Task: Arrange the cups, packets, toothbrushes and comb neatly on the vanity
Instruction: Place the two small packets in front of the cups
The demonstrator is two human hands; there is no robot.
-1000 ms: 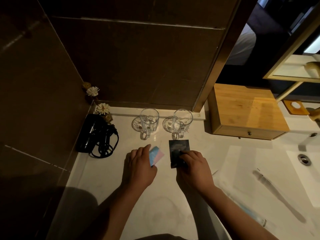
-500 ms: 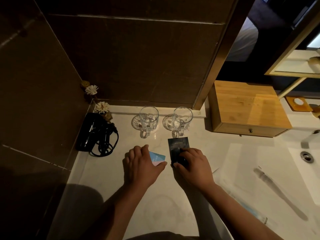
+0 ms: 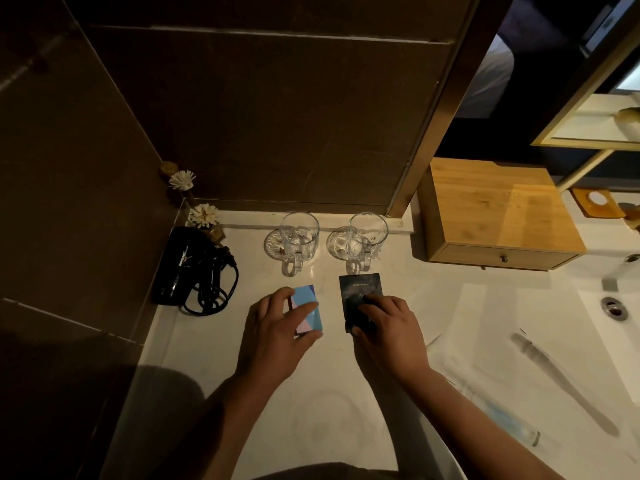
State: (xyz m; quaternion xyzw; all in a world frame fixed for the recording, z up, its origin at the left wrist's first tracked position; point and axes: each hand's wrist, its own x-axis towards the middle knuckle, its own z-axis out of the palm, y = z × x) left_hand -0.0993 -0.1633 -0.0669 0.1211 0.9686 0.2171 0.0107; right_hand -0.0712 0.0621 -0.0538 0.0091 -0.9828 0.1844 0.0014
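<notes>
Two clear glass cups stand side by side at the back of the white vanity, the left cup and the right cup, each on a glass coaster with its handle toward me. In front of the left cup my left hand grips a blue and pink packet, which lies upright on the counter. In front of the right cup my right hand presses its fingers on a dark packet, flat on the counter. A wrapped toothbrush and a dark wrapped comb lie at the right.
A black hair dryer with a coiled cord lies at the back left beside a small flower diffuser. A wooden drawer box sits at the back right. The sink basin with its drain is at the far right.
My left hand has turned the blue and pink packet from slanted to upright, parallel to the dark packet. My right hand has stayed on the dark packet.
</notes>
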